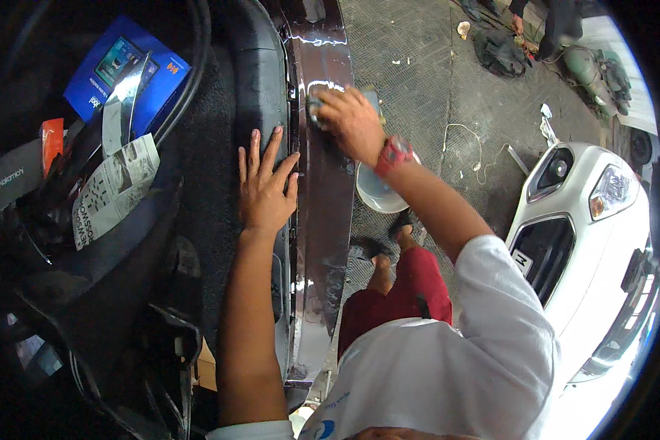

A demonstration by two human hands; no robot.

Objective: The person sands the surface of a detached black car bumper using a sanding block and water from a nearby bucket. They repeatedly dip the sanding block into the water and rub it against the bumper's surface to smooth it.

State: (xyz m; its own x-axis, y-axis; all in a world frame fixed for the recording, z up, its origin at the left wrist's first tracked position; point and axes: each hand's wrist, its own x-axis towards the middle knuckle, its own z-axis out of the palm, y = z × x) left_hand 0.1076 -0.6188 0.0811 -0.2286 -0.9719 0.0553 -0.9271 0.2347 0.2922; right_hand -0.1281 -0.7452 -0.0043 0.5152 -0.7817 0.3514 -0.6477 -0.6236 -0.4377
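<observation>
My left hand (268,180) lies flat with its fingers spread on the black plastic trim (260,81) along the opening of a car. Beside it runs a dark brown body panel (323,220), glossy with wet streaks. My right hand (350,121), with a red watch on the wrist, is closed over a greyish flat pad (372,98) and presses it on the panel's upper part. Blur and my fingers hide most of the pad, so its exact kind is unclear. Below my right wrist stands a pale bucket (378,196) on the floor, partly covered by my forearm.
Inside the car lie a blue box (128,70), a printed newspaper sheet (117,191) and dark trim pieces. A white car (594,213) with its front facing me stands on the right. Cords (466,136) cross the floor, and another person's hand (518,24) shows at the top right.
</observation>
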